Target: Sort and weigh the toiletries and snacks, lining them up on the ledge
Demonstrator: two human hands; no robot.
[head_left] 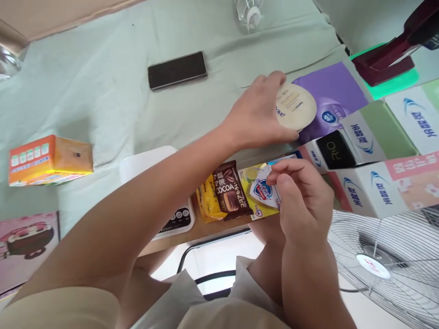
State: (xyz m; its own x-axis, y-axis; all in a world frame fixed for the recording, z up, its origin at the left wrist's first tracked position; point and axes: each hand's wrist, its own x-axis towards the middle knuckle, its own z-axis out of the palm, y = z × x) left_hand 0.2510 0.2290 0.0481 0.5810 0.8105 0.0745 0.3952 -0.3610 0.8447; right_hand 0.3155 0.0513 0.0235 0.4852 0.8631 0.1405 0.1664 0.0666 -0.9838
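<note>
My left hand (262,112) is wrapped round the side of a round cream-coloured Dove tub (297,107), whose printed face is turned up towards me. The tub overlaps a purple package (339,84). My right hand (303,192) is closed in a pinch, thumb against forefinger, with a small bluish bit showing at the tips that I cannot make out. Just beside it lies a yellow Safeguard soap pack (257,187). Left of that are a brown cocoa snack packet (231,192) and a yellow packet (209,201).
Under my left forearm sits a white device with a black button panel (180,218). A phone (177,71), an orange box (51,160) and a plastic bottle (252,16) stand farther off. Several cartons (363,132) line the right, above a fan (380,256). A dark red device (384,64) stands behind.
</note>
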